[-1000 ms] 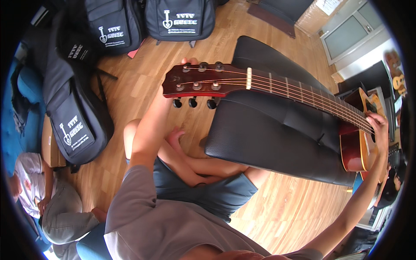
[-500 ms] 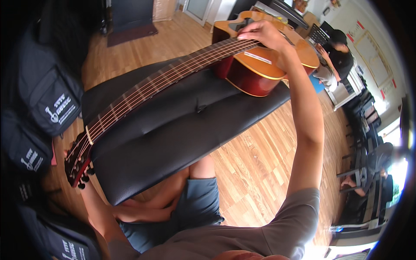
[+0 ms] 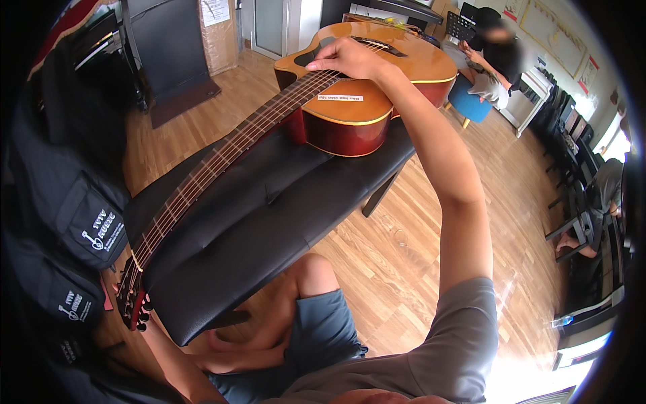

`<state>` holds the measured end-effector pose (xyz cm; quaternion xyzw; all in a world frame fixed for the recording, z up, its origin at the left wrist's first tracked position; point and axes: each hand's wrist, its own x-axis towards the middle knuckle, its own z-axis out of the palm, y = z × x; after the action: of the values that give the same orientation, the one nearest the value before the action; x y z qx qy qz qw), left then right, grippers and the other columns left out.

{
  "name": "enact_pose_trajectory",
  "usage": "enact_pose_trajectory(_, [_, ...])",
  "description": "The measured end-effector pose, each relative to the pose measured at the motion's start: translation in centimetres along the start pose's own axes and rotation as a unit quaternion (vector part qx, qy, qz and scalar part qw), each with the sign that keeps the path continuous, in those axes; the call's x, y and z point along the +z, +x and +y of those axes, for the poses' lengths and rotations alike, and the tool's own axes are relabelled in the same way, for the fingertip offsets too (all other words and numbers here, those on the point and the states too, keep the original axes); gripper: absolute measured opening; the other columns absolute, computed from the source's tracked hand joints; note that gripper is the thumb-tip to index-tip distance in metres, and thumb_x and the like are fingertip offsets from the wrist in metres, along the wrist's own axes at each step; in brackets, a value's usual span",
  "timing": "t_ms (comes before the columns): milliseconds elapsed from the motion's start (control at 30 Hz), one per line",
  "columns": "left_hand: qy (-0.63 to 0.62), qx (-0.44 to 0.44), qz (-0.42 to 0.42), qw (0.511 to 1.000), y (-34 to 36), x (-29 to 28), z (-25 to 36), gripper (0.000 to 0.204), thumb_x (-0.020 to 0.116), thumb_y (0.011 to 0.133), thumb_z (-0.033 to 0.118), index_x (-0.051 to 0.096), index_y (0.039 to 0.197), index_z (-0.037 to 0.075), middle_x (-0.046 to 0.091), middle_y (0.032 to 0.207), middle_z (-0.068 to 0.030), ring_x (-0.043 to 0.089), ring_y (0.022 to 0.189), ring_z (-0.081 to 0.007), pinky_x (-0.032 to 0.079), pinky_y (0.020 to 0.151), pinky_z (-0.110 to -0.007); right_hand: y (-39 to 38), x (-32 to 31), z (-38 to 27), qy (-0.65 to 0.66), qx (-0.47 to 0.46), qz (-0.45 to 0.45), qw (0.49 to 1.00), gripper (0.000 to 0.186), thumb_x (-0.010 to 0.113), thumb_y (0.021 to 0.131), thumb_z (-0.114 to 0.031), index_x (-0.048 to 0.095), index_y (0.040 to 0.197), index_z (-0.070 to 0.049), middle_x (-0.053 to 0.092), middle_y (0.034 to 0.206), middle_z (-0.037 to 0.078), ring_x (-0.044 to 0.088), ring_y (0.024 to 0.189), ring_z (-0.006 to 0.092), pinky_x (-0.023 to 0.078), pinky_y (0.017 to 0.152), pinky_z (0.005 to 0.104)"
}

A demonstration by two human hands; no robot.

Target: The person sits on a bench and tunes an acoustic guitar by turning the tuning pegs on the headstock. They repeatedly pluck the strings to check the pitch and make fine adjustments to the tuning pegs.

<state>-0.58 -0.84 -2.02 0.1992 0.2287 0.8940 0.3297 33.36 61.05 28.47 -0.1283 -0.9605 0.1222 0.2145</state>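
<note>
An acoustic guitar (image 3: 420,57), tan on top with dark red sides, lies face up on a black padded bench (image 3: 269,209). Its neck runs toward the near left, and the headstock (image 3: 129,296) juts past the bench's end. Below the headstock my left hand (image 3: 147,311) grips it by the tuning pegs; most of its fingers are hidden. My right hand (image 3: 344,59) bends over the strings (image 3: 296,94) where the neck meets the body, thumb and fingers drawn together on them. Its fingertips are partly hidden. A white label (image 3: 340,98) sticks to the guitar's top.
Several black instrument bags (image 3: 87,215) stand close on my left. My bent leg (image 3: 313,279) is beside the bench's near edge. Farther back, another person (image 3: 498,54) sits on a blue stool (image 3: 469,101). Chairs (image 3: 572,236) line the right side.
The whole view has shifted, bringing the guitar body farther left and showing more of the back of the room. Both hands remain at about the same places on the guitar.
</note>
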Motion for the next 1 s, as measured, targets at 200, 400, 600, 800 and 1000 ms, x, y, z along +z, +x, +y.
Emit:
enact_pose_trajectory(200, [0.002,0.009,0.003,1.000,-1.4,0.9,0.5,0.055,0.039,0.107,0.047,0.038,0.149,0.011,0.049,0.146,-0.0190,0.059,0.121,-0.0389,0.060,0.090,-0.046,-2.7,0.3,0.1,-0.016,-0.038,0.061,0.997,0.045,0.069,0.090,-0.053,0.079,0.101,-0.011,0.075,0.095,0.013,0.070,0.091,0.0319,0.053,0.086,0.0378])
enact_pose_trajectory(400, [0.026,-0.044,-0.187,0.981,-4.3,3.7,0.5,0.056,0.042,0.106,0.046,0.042,0.149,0.009,0.055,0.142,-0.0170,0.062,0.117,-0.0376,0.065,0.076,-0.037,-3.0,0.7,-0.3,0.040,-0.024,0.065,0.997,0.040,0.073,0.090,-0.042,0.077,0.100,-0.003,0.075,0.107,0.011,0.070,0.100,0.0243,0.052,0.092,0.0341])
enact_pose_trajectory(600, [0.114,0.030,0.265,0.957,-7.8,7.0,0.3,0.056,0.063,0.096,0.052,0.060,0.130,0.008,0.066,0.119,-0.0057,0.063,0.086,-0.0174,0.055,0.068,-0.028,-3.4,0.3,-0.6,0.057,-0.039,0.073,0.995,0.043,0.083,0.079,-0.044,0.079,0.093,-0.003,0.077,0.097,0.009,0.070,0.092,0.0204,0.053,0.088,0.0328])
enact_pose_trajectory(800, [0.200,0.032,0.166,0.965,-10.5,8.9,0.8,0.049,0.047,0.104,0.050,0.059,0.131,0.010,0.071,0.115,-0.0028,0.067,0.083,-0.0117,0.057,0.073,-0.027,-3.6,0.4,-0.1,0.134,-0.048,0.059,0.988,0.035,0.087,0.078,-0.028,0.077,0.097,-0.001,0.076,0.099,0.009,0.070,0.091,0.0171,0.053,0.087,0.0296])
enact_pose_trajectory(1000, [0.177,0.034,0.166,0.969,-10.9,7.4,1.3,0.039,0.046,0.107,0.041,0.056,0.131,0.012,0.068,0.115,0.0000,0.063,0.084,-0.0116,0.053,0.070,-0.026,-2.5,-0.2,-0.3,0.106,0.000,-0.002,0.994,0.036,0.085,0.080,-0.028,0.076,0.099,0.001,0.075,0.108,0.010,0.069,0.098,0.0172,0.053,0.091,0.0303])
